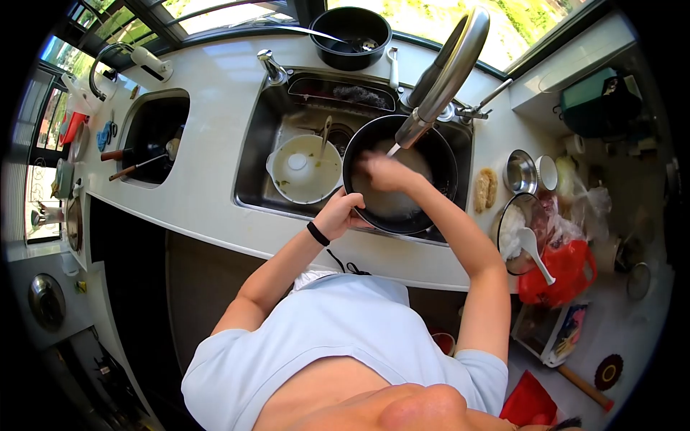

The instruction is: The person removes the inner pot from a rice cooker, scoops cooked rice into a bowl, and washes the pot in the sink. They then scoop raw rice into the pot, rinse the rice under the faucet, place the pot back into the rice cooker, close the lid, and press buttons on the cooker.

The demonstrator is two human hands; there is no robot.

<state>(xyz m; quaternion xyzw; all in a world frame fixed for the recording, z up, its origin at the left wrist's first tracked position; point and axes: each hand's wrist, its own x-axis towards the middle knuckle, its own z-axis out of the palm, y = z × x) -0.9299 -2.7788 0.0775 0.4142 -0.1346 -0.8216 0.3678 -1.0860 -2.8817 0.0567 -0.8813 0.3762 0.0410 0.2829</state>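
A large dark pot [444, 176] sits tilted in the right part of the sink [248, 154], with cloudy water in it. My left hand [343, 215] grips its near left rim; a black band is on that wrist. Inside the pot is my right hand [384, 172], its fingers smeared by motion, so I cannot make out whether they hold anything. A stream of water [393, 149] runs into the pot from the tall metal faucet [453, 68]. To the left, a white bowl [277, 179] holds cloudy water with green bits and a round white piece.
Behind the sink stands a black pot [323, 50] with a utensil in it. A smaller basin [129, 136] on the left holds pans or utensils with wooden handles. At right are a metal bowl [519, 167], a glass bowl [502, 237] and a red bag [557, 280].
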